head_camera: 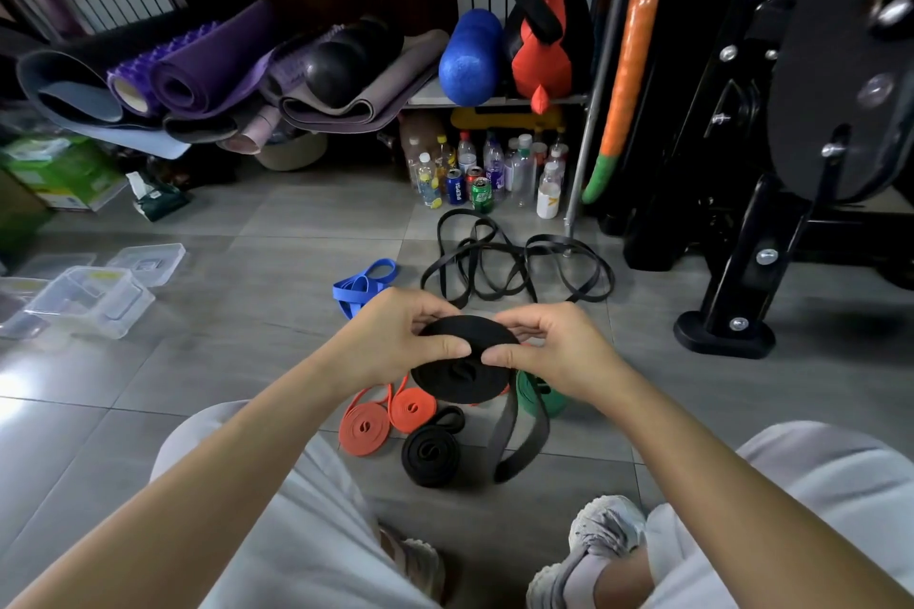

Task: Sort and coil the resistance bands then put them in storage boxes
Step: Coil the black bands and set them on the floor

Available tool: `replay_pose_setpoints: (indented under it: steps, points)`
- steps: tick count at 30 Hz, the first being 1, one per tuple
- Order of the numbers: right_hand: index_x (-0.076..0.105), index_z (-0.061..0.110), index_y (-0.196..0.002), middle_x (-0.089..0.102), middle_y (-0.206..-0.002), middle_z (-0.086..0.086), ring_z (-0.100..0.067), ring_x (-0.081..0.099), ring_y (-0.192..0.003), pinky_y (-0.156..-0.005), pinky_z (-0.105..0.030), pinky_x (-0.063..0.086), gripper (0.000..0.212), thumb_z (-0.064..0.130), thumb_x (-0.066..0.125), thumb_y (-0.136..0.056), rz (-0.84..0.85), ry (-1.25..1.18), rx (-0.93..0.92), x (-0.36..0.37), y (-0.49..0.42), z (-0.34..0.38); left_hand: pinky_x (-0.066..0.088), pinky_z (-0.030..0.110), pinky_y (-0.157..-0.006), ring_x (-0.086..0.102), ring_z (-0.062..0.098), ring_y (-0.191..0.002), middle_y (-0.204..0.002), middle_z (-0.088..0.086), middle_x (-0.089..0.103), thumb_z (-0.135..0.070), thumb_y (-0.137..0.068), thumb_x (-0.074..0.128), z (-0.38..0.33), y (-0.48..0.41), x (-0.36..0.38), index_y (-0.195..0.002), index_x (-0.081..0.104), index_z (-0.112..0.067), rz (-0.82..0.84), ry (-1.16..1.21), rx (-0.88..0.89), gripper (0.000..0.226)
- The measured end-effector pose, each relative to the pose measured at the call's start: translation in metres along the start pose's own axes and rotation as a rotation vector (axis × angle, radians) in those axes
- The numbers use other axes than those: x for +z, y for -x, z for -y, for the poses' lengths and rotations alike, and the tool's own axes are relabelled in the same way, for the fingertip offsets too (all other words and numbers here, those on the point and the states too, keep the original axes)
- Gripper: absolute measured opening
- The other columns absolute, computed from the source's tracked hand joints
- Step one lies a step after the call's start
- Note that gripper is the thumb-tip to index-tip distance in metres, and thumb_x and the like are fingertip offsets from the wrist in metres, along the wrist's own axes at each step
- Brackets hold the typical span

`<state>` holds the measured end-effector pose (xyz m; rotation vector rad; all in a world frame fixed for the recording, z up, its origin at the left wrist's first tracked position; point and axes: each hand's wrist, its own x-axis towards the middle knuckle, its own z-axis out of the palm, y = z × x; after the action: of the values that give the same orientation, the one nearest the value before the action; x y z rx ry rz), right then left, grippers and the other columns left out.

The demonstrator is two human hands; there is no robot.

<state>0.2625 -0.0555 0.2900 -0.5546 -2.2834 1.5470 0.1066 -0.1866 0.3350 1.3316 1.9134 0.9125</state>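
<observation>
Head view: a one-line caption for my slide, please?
The left hand and right hand hold a black coil above orange coils.

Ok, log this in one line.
left hand: grips half-wound black coil | right hand: grips it too | floor: orange coils, second black coil | loose: black bands, blue band

Finished coils (429, 455) lie nearest on the floor (237, 361), loose bands (494, 262) behind them, storage boxes (94, 299) left

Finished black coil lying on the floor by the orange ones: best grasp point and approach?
Come from above and pinch across the black coil, gripping opposite outer edges. It lies flat on the floor, and squeezing across the turns should keep them wound. Probably trap the loose end loop too; orange coils crowd its left.
</observation>
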Motion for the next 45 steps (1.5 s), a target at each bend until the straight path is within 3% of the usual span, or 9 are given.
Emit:
replay_pose_setpoints:
  steps: [10, 15, 18, 29, 31, 34, 37, 39, 45]
  points:
    - [0.072, 0.04, -0.087, 0.074, -0.088, 0.006, -0.015, 0.07, -0.085, -0.084, -0.043, 0.055, 0.029, 0.019, 0.082, -0.069, -0.04, -0.008, 0.015, 0.003, 0.0, 0.0, 0.055, 0.027, -0.078, 0.066, 0.005, -0.085, -0.089, -0.009, 0.069, -0.016, -0.073, 0.077, 0.001, -0.001, 0.006, -0.089, 0.065, -0.03, -0.04, -0.193, -0.004, 0.025]
    - [0.068, 0.047, -0.087, 0.072, -0.09, 0.02, -0.001, 0.068, -0.09, -0.091, -0.029, 0.052, 0.039, 0.019, 0.084, -0.065, -0.039, -0.04, 0.008, -0.003, 0.0, -0.004, 0.053, 0.02, -0.079, 0.067, 0.002, -0.085, -0.086, -0.014, 0.071, -0.006, -0.075, 0.075, -0.001, -0.005, -0.001, -0.085, 0.065, -0.04, -0.119, -0.056, 0.042, 0.037]
    - [0.069, 0.039, -0.092, 0.073, -0.094, 0.013, -0.004, 0.068, -0.094, -0.093, -0.026, 0.051, 0.04, 0.016, 0.084, -0.063, -0.056, -0.115, 0.04, -0.008, 0.004, -0.012, 0.05, 0.012, -0.074, 0.068, 0.0, -0.085, -0.084, -0.018, 0.072, 0.003, -0.074, 0.073, -0.001, -0.007, -0.006, -0.089, 0.066, -0.035, -0.177, 0.138, 0.046, 0.042]
    - [0.068, 0.023, -0.088, 0.074, -0.081, 0.013, -0.004, 0.07, -0.08, -0.071, -0.013, 0.052, 0.034, -0.006, 0.072, -0.073, -0.195, -0.338, -0.003, -0.016, 0.004, -0.01, 0.058, 0.032, -0.073, 0.07, 0.021, -0.088, -0.096, 0.009, 0.073, -0.003, -0.073, 0.061, 0.009, -0.006, 0.027, -0.113, 0.06, 0.0, -0.242, 0.958, -0.073, 0.04]
    - [0.068, 0.027, -0.087, 0.074, -0.083, 0.011, -0.005, 0.07, -0.081, -0.073, -0.015, 0.053, 0.032, -0.001, 0.075, -0.072, -0.2, -0.255, 0.005, -0.017, 0.006, -0.011, 0.057, 0.038, -0.082, 0.067, 0.022, -0.093, -0.1, 0.007, 0.07, 0.001, -0.08, 0.06, 0.011, -0.006, 0.031, -0.113, 0.058, -0.002, -0.213, 0.817, -0.131, 0.033]
    - [0.069, 0.034, -0.088, 0.073, -0.09, 0.012, -0.002, 0.069, -0.085, -0.082, -0.019, 0.054, 0.033, 0.009, 0.08, -0.071, -0.187, -0.052, 0.04, -0.016, 0.007, -0.012, 0.046, 0.033, -0.099, 0.057, 0.014, -0.11, -0.115, -0.003, 0.061, -0.009, -0.082, 0.069, 0.011, -0.008, 0.024, -0.117, 0.054, -0.016, -0.158, 0.152, -0.083, 0.039]
    - [0.073, 0.027, -0.095, 0.074, -0.089, 0.006, -0.01, 0.068, -0.086, -0.084, -0.033, 0.054, 0.026, 0.023, 0.08, -0.07, -0.135, 0.313, 0.047, -0.01, 0.005, -0.007, 0.039, 0.03, -0.1, 0.044, 0.013, -0.124, -0.134, -0.007, 0.049, -0.031, -0.074, 0.075, 0.0, -0.009, 0.024, -0.138, 0.037, -0.027, -0.094, -0.425, 0.047, 0.074]
    - [0.073, 0.028, -0.095, 0.073, -0.086, 0.005, -0.013, 0.066, -0.082, -0.078, -0.031, 0.052, 0.026, 0.031, 0.079, -0.07, -0.125, 0.455, 0.006, -0.006, 0.004, -0.001, 0.042, 0.034, -0.092, 0.047, 0.018, -0.119, -0.129, -0.005, 0.053, -0.033, -0.075, 0.071, -0.006, -0.011, 0.031, -0.135, 0.039, -0.029, -0.056, -0.708, 0.127, 0.068]
    - [0.07, 0.028, -0.105, 0.067, -0.084, 0.019, 0.011, 0.059, -0.077, -0.076, -0.008, 0.045, 0.041, 0.03, 0.083, -0.065, -0.107, 0.34, -0.011, -0.014, 0.005, 0.004, 0.048, 0.036, -0.078, 0.058, 0.019, -0.096, -0.098, -0.006, 0.064, -0.031, -0.079, 0.067, -0.01, -0.018, 0.022, -0.111, 0.056, -0.025, -0.033, -0.684, 0.048, 0.034]
